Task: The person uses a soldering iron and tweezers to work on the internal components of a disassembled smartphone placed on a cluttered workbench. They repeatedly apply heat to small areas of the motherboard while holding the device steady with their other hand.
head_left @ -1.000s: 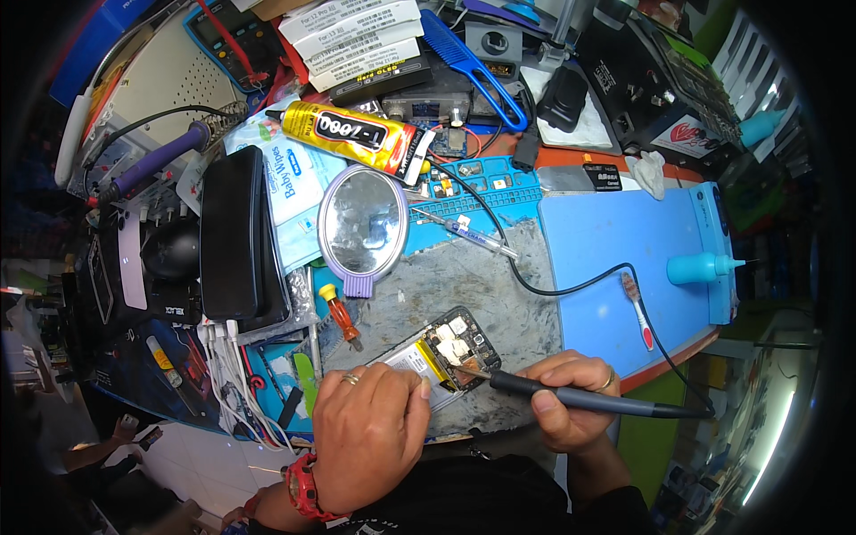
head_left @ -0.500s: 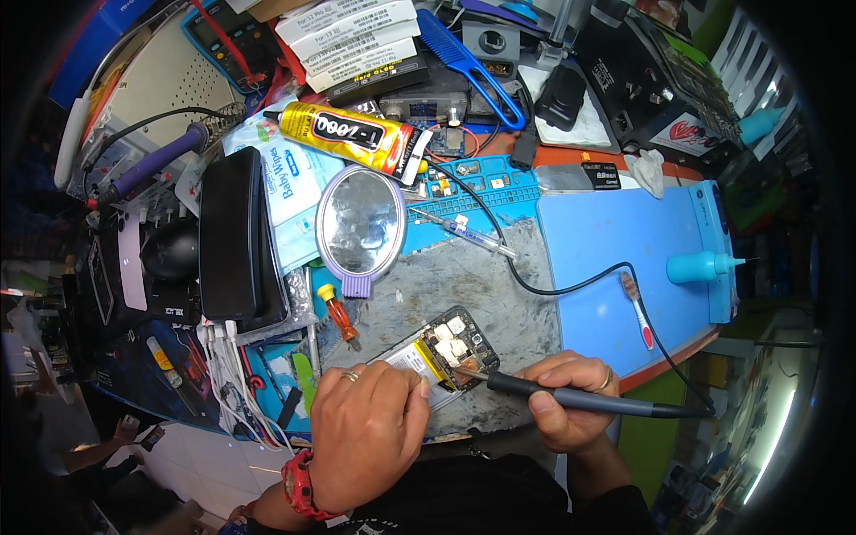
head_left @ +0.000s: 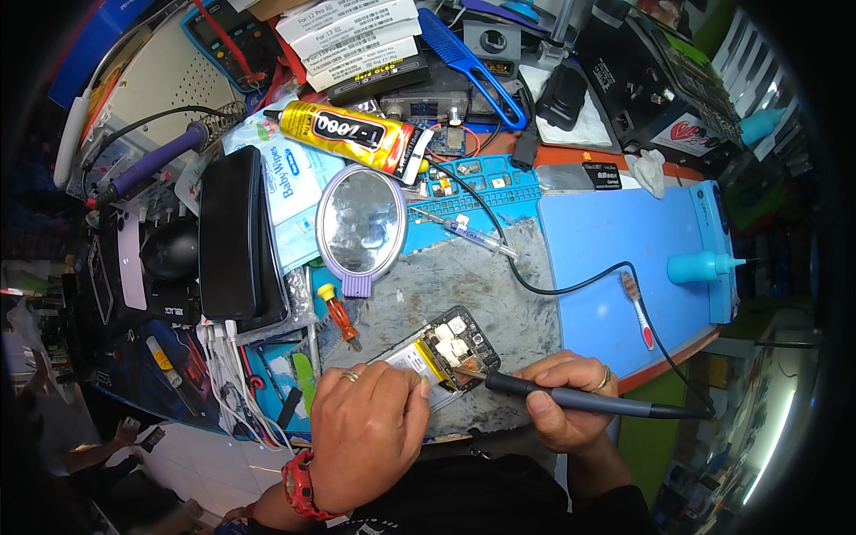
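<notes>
An opened phone [head_left: 477, 346] lies slanted on the grey work mat, its circuit board and white shield patches bare, with a silver battery [head_left: 411, 360] edged in yellow. My right hand [head_left: 571, 401] grips a soldering iron [head_left: 580, 400] like a pen. The iron's metal tip rests at the lower part of the board, close to the battery's yellow edge. Over the near end of the phone lies my left hand [head_left: 370, 419], fingers curled and closed by the battery. Whatever its fingertips pinch is hidden beneath the hand.
The iron's black cable loops over a blue mat [head_left: 588, 241] bearing a toothbrush [head_left: 637, 309]. A screwdriver [head_left: 337, 314], a round mirror [head_left: 360, 221] and a yellow glue tube [head_left: 348, 138] lie beyond my left hand. White cables [head_left: 234, 374] hang at left, beside dark phones [head_left: 234, 236].
</notes>
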A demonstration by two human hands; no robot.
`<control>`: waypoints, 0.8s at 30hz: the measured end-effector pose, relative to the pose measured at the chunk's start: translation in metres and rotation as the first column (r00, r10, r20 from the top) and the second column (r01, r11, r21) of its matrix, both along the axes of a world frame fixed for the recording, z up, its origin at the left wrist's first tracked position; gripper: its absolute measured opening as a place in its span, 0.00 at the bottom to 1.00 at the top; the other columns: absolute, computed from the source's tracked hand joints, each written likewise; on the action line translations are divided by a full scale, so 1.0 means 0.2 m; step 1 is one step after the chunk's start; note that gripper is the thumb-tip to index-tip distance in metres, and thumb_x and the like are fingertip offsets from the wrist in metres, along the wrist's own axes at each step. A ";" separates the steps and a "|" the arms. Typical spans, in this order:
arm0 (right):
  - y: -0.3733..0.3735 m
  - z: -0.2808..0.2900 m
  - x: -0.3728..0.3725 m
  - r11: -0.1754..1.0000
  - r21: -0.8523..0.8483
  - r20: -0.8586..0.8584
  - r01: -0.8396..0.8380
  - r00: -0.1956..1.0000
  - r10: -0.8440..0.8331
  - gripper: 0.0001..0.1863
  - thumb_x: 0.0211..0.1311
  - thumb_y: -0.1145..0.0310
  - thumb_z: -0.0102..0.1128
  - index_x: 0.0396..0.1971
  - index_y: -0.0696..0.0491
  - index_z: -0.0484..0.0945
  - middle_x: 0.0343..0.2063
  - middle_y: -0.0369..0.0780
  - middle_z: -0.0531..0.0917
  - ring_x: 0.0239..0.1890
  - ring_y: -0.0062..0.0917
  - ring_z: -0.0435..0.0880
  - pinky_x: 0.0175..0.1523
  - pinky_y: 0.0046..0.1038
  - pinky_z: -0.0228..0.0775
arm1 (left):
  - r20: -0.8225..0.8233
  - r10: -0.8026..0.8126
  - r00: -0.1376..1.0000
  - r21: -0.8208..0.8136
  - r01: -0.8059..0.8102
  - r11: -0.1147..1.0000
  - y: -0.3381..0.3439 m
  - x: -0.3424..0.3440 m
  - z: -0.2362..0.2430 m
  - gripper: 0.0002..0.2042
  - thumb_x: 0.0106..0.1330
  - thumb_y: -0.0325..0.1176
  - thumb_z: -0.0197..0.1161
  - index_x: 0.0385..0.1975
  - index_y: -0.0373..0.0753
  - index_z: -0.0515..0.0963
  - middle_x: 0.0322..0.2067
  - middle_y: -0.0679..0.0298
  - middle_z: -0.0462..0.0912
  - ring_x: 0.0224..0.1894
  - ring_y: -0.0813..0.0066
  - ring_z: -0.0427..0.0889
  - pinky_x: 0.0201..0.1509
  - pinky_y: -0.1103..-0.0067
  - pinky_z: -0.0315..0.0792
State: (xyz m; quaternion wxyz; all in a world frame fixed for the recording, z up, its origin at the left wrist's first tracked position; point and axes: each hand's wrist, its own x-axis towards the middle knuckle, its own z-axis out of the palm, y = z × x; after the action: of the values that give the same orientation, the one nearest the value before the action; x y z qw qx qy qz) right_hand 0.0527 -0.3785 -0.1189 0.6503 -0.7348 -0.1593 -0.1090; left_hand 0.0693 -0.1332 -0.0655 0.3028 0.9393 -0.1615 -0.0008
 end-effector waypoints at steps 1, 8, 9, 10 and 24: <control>0.00 0.00 0.00 1.000 0.001 -0.001 0.001 1.000 -0.001 0.14 0.64 0.77 0.74 0.43 0.59 0.76 0.32 0.49 0.89 0.31 0.30 0.91 0.34 0.28 0.84 | 0.000 0.000 1.000 0.002 0.000 1.000 0.00 0.00 0.00 0.06 0.66 0.26 0.71 0.29 0.38 0.79 0.24 0.60 0.80 0.27 0.57 0.79 0.38 0.64 0.64; 0.00 0.01 0.00 1.000 0.011 -0.014 0.016 1.000 -0.016 0.14 0.64 0.77 0.75 0.42 0.59 0.77 0.32 0.48 0.89 0.32 0.31 0.92 0.35 0.29 0.85 | -0.004 -0.003 1.000 0.005 0.003 1.000 0.00 0.00 0.00 0.06 0.66 0.26 0.71 0.29 0.38 0.79 0.24 0.60 0.80 0.27 0.57 0.79 0.38 0.64 0.64; 0.00 0.01 0.00 1.000 0.010 -0.013 0.015 1.000 -0.015 0.14 0.64 0.77 0.75 0.42 0.59 0.77 0.32 0.48 0.89 0.32 0.31 0.92 0.35 0.29 0.85 | -0.004 -0.002 1.000 0.006 0.002 1.000 0.00 0.00 0.00 0.06 0.66 0.26 0.71 0.29 0.38 0.80 0.25 0.60 0.80 0.27 0.57 0.79 0.38 0.64 0.64; 0.00 0.01 0.00 1.000 0.009 -0.013 0.015 1.000 -0.015 0.14 0.64 0.77 0.75 0.42 0.59 0.77 0.32 0.48 0.89 0.32 0.31 0.92 0.35 0.29 0.85 | -0.003 -0.002 1.000 0.007 0.002 1.000 0.00 0.00 0.00 0.06 0.66 0.26 0.71 0.29 0.38 0.80 0.25 0.60 0.80 0.27 0.57 0.79 0.38 0.64 0.64; 0.00 0.00 0.00 1.000 -0.003 -0.001 0.008 1.000 -0.008 0.14 0.65 0.77 0.74 0.43 0.59 0.76 0.32 0.49 0.89 0.31 0.30 0.91 0.34 0.28 0.83 | 0.002 0.009 1.000 0.008 -0.009 1.000 0.00 0.00 0.00 0.06 0.65 0.26 0.70 0.29 0.38 0.79 0.25 0.60 0.80 0.27 0.57 0.79 0.37 0.64 0.64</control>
State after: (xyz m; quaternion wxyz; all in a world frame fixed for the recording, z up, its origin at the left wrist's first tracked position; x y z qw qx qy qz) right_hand 0.0527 -0.3784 -0.1180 0.6487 -0.7366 -0.1559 -0.1110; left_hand 0.0685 -0.1330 -0.0661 0.2989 0.9412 -0.1575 0.0008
